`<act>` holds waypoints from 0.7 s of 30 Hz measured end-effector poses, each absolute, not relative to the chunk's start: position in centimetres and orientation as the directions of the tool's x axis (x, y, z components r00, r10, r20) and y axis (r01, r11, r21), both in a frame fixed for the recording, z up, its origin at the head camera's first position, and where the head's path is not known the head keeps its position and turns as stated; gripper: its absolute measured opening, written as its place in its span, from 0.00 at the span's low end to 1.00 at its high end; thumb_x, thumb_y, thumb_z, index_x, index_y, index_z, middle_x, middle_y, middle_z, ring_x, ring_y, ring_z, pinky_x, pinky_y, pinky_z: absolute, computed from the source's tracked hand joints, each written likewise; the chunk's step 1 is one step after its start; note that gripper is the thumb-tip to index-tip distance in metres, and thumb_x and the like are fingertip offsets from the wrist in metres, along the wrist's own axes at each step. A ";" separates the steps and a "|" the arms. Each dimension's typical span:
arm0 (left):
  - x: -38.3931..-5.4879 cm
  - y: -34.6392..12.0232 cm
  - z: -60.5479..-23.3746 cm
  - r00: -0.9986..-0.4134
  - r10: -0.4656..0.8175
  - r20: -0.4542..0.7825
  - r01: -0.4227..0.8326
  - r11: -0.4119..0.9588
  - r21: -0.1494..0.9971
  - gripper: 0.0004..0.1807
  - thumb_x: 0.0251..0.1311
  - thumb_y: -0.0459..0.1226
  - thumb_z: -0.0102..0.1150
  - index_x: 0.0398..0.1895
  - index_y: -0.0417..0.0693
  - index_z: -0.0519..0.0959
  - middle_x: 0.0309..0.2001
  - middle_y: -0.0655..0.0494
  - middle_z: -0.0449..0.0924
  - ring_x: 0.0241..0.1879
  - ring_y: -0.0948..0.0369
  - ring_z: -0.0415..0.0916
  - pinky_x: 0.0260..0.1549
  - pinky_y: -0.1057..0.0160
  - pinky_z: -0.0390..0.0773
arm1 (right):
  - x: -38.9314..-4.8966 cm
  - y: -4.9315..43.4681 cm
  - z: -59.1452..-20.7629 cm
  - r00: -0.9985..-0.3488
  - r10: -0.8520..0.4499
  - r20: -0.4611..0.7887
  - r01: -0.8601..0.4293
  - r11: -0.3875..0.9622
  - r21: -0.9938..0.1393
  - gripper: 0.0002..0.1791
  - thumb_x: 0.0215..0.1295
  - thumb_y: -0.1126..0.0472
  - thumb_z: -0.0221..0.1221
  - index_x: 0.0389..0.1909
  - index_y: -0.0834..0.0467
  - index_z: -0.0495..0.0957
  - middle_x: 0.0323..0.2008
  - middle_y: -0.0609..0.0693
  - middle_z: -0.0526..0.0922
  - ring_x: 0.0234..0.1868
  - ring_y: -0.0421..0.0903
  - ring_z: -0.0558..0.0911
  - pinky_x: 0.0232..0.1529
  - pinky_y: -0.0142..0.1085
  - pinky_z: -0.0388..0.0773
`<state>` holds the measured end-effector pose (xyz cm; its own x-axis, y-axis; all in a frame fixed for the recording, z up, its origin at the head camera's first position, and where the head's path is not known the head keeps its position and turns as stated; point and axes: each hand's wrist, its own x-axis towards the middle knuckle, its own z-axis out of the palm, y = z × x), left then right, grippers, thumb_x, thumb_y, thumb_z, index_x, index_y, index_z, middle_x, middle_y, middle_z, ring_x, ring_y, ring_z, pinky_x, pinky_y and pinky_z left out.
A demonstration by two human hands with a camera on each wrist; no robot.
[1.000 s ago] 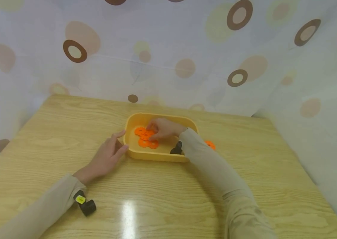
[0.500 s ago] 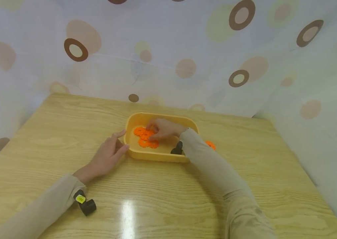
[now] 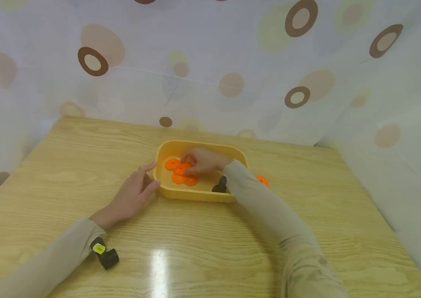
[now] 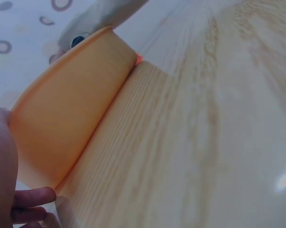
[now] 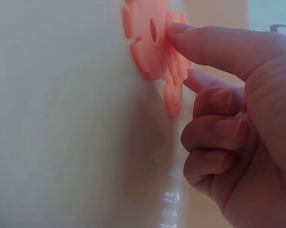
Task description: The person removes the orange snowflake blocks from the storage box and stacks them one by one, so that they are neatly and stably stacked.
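Note:
My right hand (image 3: 204, 160) reaches into a yellow plastic bin (image 3: 195, 195). Between thumb and index finger it pinches an orange notched disc (image 5: 177, 59), while its other fingers curl toward the palm. Several flat orange discs (image 3: 179, 178) lie overlapping at the bin's left side. A larger notched disc (image 5: 150, 40) with a slot in its middle shows beside the thumb in the right wrist view. My left hand (image 3: 131, 194) touches the bin's left end, its thumb and index finger stretched along the rim and near corner.
Another orange disc (image 3: 262, 180) lies on the wooden table (image 3: 128, 256) just right of the bin, partly behind the right sleeve. A black camera (image 3: 108, 258) is strapped to the left wrist, and another (image 3: 219, 186) to the right. A patterned curtain (image 3: 203, 62) stands behind.
The right hand's fingers and the leftmost orange discs have shifted slightly left inside the bin. The left hand keeps its place at the bin's end.

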<state>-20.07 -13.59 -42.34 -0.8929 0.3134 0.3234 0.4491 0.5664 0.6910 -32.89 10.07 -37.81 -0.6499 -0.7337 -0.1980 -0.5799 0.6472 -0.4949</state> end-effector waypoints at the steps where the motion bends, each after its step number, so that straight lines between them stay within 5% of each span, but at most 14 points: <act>1: -20.1 -13.6 -42.3 -0.893 0.313 0.324 0.449 0.566 0.692 0.29 0.71 0.43 0.48 0.70 0.40 0.58 0.36 0.48 0.77 0.37 0.55 0.71 0.42 0.55 0.70 | -32.9 10.1 -37.8 -0.650 -0.733 -0.201 -0.575 0.648 -0.499 0.23 0.58 0.58 0.66 0.51 0.65 0.77 0.28 0.48 0.72 0.29 0.41 0.68 0.33 0.28 0.66; 15: -20.1 -13.6 -42.2 -0.895 0.316 0.314 0.444 0.569 0.692 0.29 0.71 0.42 0.47 0.70 0.39 0.57 0.36 0.49 0.76 0.37 0.56 0.70 0.42 0.55 0.69 | -33.0 10.2 -37.6 -0.667 -0.709 -0.228 -0.536 0.670 -0.514 0.23 0.56 0.60 0.67 0.50 0.66 0.75 0.26 0.48 0.71 0.30 0.43 0.70 0.37 0.30 0.68; 21: -20.1 -13.6 -42.3 -0.895 0.313 0.317 0.444 0.570 0.692 0.29 0.71 0.42 0.48 0.70 0.40 0.57 0.36 0.48 0.76 0.37 0.55 0.70 0.42 0.56 0.69 | -32.9 10.4 -37.4 -0.634 -0.746 -0.202 -0.588 0.635 -0.501 0.12 0.55 0.63 0.65 0.35 0.63 0.74 0.23 0.46 0.67 0.27 0.42 0.67 0.33 0.30 0.64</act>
<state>-20.11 -13.62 -42.28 -0.8954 0.3132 0.3165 0.4438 0.5697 0.6917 -32.92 10.37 -37.38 -0.6343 -0.7464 -0.2016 -0.5879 0.6350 -0.5011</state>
